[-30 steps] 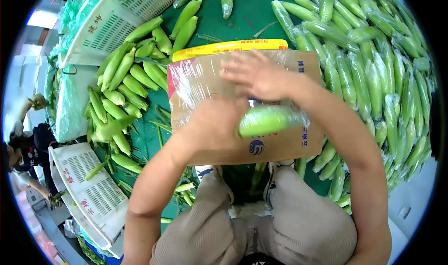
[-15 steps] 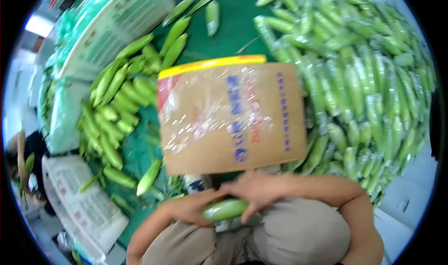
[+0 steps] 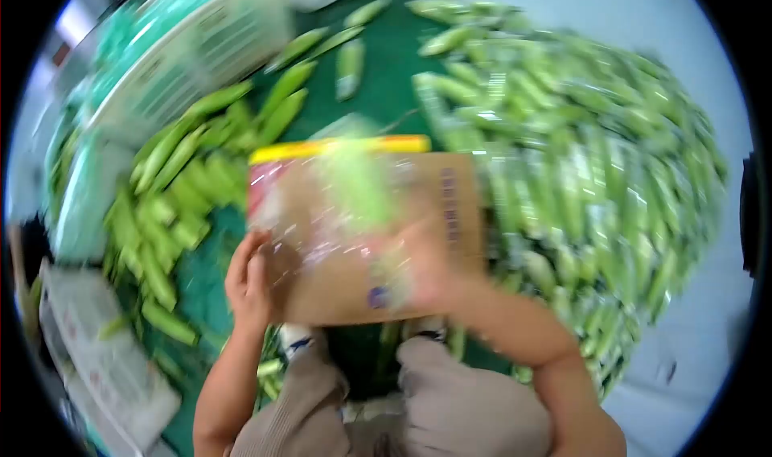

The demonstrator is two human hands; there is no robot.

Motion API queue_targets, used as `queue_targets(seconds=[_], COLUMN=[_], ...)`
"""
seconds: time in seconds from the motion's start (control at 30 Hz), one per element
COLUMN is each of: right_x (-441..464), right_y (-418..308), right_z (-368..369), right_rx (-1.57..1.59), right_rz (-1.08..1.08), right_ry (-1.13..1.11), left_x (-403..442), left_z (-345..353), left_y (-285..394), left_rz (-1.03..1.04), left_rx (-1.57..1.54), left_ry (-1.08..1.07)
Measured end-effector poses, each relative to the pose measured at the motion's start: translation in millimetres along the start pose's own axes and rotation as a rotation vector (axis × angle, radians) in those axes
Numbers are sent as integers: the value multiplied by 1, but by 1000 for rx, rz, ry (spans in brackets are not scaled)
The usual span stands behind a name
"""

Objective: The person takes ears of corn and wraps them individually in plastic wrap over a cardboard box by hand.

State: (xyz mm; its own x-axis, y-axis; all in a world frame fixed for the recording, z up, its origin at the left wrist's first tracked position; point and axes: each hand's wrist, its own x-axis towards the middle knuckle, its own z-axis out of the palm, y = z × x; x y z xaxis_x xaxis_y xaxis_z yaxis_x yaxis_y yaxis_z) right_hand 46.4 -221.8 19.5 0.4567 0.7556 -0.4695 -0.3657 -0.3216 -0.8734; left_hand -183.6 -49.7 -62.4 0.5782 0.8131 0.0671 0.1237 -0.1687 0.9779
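A cardboard box [image 3: 322,284] with clear film over it stands in front of my knees. Beside its left edge is my left hand [image 3: 251,280], its fingers slightly bent and apart, with nothing visible in it. My right hand [image 3: 418,264] is over the right half of the box, smeared by motion. Just beyond its fingers a light green corn cob [image 3: 362,185] shows as a blur over the box; whether the hand touches it is unclear. A yellow strip [image 3: 281,152] lines the box's far edge.
Unwrapped cobs [image 3: 189,167] are heaped left of the box on a green surface [image 3: 384,51]. A large pile of film-wrapped cobs [image 3: 595,175] lies right. White crates [image 3: 189,63] with green plastic stand at the left. At the far left edge, part of a person shows blurred.
My hands have moved from near my lap up to the box and apart, my left hand to its left edge. The cob that was between them now shows above the box. The view has shifted.
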Motion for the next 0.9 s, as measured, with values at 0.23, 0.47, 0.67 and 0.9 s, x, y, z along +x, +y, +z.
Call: queue_targets(seconds=[0.23,0.47,0.67,0.9], right_x=[118,73,-18,-7], right_y=[-131,-41,26,30], right_z=[-364,-259,-164,-138], right_rx=[-272,-518,-740,-1380], right_rz=[-609,-653,-421,-577], right_ry=[718,676,89,-99], left_x=[-111,-169,-218,-84], left_z=[-196,-182,-218,-164], left_y=[-172,-136,-138,-8], left_rz=[-541,-376,-521,-160], left_rx=[1154,1261,1075,237], left_ry=[-85,-228,-81,144])
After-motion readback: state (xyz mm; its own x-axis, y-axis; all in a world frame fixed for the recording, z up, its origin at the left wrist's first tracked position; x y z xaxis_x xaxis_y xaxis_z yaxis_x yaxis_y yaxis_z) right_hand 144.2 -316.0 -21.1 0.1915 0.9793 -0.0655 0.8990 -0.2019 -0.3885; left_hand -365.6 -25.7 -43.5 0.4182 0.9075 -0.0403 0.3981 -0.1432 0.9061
